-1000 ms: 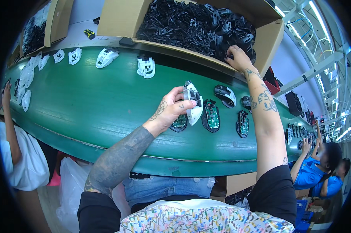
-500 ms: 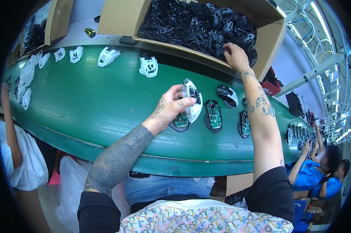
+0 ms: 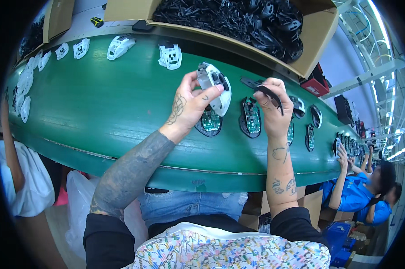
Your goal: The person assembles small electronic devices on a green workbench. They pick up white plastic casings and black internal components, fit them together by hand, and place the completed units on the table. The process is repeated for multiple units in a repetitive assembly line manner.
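Above the green belt (image 3: 135, 98), the right hand (image 3: 277, 105) is now out of the cardboard box (image 3: 320, 40), pinching a black part (image 3: 270, 93), apparently curved; the left hand (image 3: 191, 98) still grips the white mouse shell (image 3: 222, 102), leaving both pieces close together.

The belt (image 3: 135, 103) is showing green, far-edge shells (image 3: 170, 57) white, the held shell (image 3: 221, 101) white and black, the strip (image 3: 270, 93) black, the shirt (image 3: 229, 251) multicoloured squiggles.
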A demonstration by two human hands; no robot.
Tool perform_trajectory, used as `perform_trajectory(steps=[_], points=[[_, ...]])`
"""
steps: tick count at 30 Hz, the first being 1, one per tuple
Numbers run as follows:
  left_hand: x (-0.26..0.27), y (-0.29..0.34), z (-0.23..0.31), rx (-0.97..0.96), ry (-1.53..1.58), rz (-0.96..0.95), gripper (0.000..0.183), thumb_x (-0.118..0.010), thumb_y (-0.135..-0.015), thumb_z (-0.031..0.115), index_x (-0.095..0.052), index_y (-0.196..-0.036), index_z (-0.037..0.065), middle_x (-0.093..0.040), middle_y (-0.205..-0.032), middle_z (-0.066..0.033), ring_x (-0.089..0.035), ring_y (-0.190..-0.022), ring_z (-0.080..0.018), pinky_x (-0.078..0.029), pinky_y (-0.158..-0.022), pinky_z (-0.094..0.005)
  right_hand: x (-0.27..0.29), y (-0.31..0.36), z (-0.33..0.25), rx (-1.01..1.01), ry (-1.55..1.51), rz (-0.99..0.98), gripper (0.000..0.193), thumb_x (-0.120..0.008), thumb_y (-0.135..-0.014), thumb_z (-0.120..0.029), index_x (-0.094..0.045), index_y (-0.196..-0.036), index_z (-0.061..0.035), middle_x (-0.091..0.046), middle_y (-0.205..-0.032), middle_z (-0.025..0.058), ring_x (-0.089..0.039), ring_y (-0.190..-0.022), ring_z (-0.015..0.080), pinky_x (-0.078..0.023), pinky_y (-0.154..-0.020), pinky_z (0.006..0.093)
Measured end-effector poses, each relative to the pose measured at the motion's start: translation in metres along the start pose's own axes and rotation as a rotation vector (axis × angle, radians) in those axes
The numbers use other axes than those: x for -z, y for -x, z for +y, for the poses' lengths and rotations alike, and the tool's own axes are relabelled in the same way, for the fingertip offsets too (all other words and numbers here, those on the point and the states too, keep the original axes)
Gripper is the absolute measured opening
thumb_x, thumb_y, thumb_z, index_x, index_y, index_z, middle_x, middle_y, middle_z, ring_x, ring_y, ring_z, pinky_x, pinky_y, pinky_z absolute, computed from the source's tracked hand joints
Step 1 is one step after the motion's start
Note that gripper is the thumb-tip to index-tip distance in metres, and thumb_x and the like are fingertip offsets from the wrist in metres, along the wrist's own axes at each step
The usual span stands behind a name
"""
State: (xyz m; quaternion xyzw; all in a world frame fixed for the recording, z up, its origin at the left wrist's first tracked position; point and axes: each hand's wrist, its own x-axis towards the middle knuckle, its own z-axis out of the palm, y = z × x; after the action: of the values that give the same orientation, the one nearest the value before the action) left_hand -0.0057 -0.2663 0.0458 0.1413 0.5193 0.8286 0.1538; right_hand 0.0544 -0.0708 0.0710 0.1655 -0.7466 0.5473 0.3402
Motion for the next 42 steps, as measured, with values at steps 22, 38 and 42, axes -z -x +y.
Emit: perform_trajectory(steps=[22, 38, 42], points=[[0.002, 0.006, 0.006, 0.228, -0.024, -0.083, 0.066, -0.068, -0.084, 0.035, -0.039, -0.126, -0.005, -0.060, -0.110, -0.0148, -0.062, -0.100, -0.0205, -0.054, -0.079, -0.0355, -0.015, 0.021, -0.007, -0.508, -0.749, 0.063, 0.060, -0.067, -0.079, 0.005, -0.042, -0.133, -0.0040, -0.057, -0.118, 0.0158, -0.061, -0.100, 0.0220, -0.050, -0.091, 0.0327], [0.001, 0.012, 0.007, 0.102, -0.213, -0.182, 0.062, -0.066, -0.087, 0.031, -0.041, -0.130, -0.004, -0.058, -0.111, -0.0119, -0.063, -0.094, -0.0164, -0.054, -0.074, -0.0272, -0.022, 0.025, -0.009, -0.609, -0.605, -0.053, 0.039, -0.069, -0.081, 0.001, -0.058, -0.118, 0.0006, -0.061, -0.097, 0.0032, -0.058, -0.087, 0.0099, -0.053, -0.073, 0.0237], [-0.001, 0.015, 0.013, 0.064, -0.267, -0.228, 0.060, -0.064, -0.089, 0.034, -0.041, -0.132, -0.002, -0.059, -0.110, -0.0119, -0.064, -0.092, -0.0168, -0.054, -0.074, -0.0255, -0.024, 0.024, -0.010, -0.589, -0.422, -0.072, 0.035, -0.069, -0.082, -0.003, -0.057, -0.115, 0.0009, -0.056, -0.090, 0.0002, -0.055, -0.082, 0.0076, -0.052, -0.068, 0.0217]])
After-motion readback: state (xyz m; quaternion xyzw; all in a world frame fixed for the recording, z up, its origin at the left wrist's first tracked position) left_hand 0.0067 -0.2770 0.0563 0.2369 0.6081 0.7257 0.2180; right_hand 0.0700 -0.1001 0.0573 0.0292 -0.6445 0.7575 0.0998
